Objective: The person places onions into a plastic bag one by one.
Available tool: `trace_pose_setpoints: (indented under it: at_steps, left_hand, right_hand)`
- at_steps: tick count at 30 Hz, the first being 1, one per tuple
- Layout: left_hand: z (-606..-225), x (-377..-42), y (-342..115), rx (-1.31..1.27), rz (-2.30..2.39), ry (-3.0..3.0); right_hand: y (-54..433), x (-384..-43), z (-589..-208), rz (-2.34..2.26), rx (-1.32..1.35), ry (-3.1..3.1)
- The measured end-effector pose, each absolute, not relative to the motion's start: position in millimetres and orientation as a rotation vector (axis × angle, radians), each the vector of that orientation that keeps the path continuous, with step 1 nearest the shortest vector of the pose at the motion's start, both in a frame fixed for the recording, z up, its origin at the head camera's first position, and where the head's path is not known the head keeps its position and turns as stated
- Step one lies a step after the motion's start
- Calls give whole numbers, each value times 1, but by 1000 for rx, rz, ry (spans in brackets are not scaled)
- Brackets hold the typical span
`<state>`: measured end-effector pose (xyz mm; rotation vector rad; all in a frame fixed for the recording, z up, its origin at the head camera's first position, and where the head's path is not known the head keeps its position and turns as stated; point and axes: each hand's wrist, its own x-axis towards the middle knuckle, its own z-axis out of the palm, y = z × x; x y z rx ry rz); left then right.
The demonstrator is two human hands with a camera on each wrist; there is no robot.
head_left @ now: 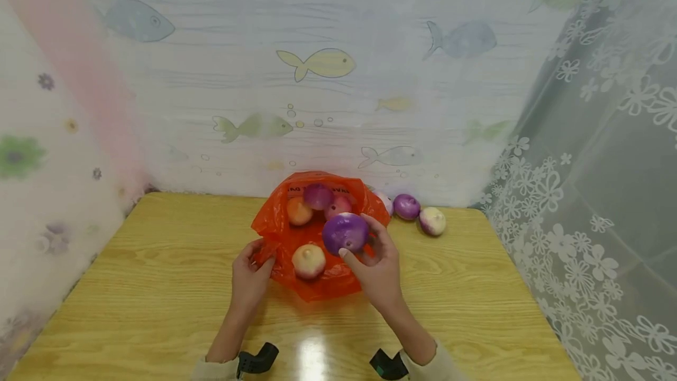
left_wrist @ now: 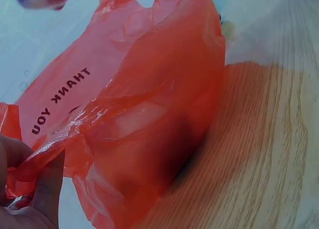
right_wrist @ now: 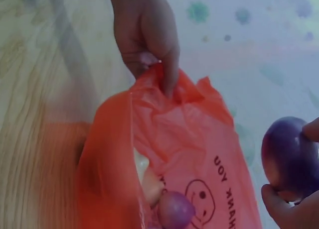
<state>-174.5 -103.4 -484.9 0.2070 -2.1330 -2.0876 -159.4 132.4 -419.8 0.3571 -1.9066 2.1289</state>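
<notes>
A red plastic bag point(head_left: 291, 240) lies with its mouth facing me, and several onions are in it. My left hand point(head_left: 248, 278) pinches the bag's left edge between thumb and fingers, which the left wrist view shows close up. My right hand point(head_left: 383, 278) grips a purple onion point(head_left: 341, 233) over the bag's mouth, thumb in front and fingers round its right side. A pale onion point(head_left: 309, 261) lies near the front of the bag. Deeper inside are a purple onion point(head_left: 318, 196), a pinkish one point(head_left: 337, 209) and an orange-tinted one point(head_left: 300, 211).
To the right of the bag, on the wooden table point(head_left: 158, 275), sit a purple onion point(head_left: 406, 207) and a white-and-purple onion point(head_left: 432, 221). A pale onion point(head_left: 384, 202) is partly hidden behind the bag. A fish-patterned curtain point(head_left: 317, 104) hangs along the table's back edge.
</notes>
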Motion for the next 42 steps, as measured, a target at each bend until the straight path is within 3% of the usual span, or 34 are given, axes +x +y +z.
trace_pose_setpoints:
  at_steps: [14, 23, 42]
  left_hand:
    - [-478, -178, -104, 159, -2040, -2109]
    - [-477, -176, -102, 172, -2088, -2090]
    - [-473, -176, -99, 166, -2072, -2073]
  right_hand:
    - [81, -233, -407, 1818, 328, -2269]
    - [63, -285, -426, 1521, 367, -2481]
    - [52, -316, -435, 1416, 288, -2621]
